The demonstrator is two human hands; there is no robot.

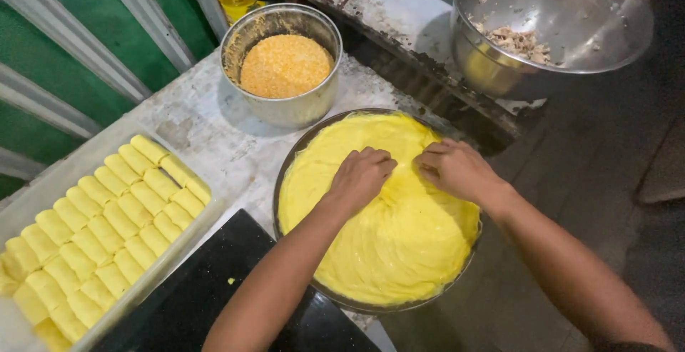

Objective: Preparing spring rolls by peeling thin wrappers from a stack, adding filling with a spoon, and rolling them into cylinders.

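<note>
A round metal pan [280,180] holds a stack of thin yellow wrappers [385,252] that fills it. My left hand [362,173] rests on the upper middle of the stack with its fingers curled, pinching at the top sheet. My right hand [454,168] lies just to the right of it, fingers bent onto the same sheet. The two hands are a few centimetres apart.
A pale tray [78,163] at the left holds several rows of yellow rolls [107,223]. A metal pot of orange crumbs [285,65] stands behind the pan. A large steel bowl [549,23] with shredded filling [521,41] sits at the back right. A black board [214,288] lies in front.
</note>
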